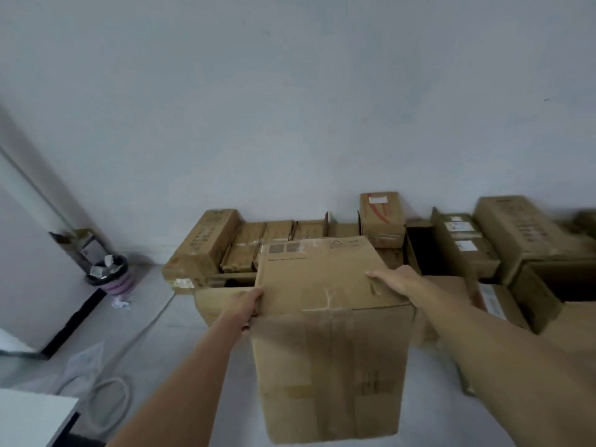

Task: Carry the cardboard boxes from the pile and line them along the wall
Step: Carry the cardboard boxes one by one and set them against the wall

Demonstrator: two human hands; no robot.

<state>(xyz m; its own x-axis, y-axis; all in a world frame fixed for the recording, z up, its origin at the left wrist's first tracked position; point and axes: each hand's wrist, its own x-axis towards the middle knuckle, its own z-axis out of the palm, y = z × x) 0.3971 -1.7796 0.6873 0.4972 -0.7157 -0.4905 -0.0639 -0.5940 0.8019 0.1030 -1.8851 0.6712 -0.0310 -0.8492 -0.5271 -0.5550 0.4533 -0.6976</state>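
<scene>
The cardboard box (pixel 322 285) hangs off the floor (pixel 193 350) in mid-scene, just near of the row of boxes (pixel 464 243) set along the far wall (pixel 290 124). The left hand (pixel 246 301) curls its fingers round the box's left top edge. The right hand (pixel 392 279) hooks over the right top edge with its fingers on the top face, so the carton is squeezed between the two. To do this well, I judge it should stay level, go to a free spot in the line and be lowered square to the wall. The hands should let go only once its base rests. Counted: one box in hand, roughly eleven at the wall (the far right is blurred), one waste bin (pixel 109 275) at left.
</scene>
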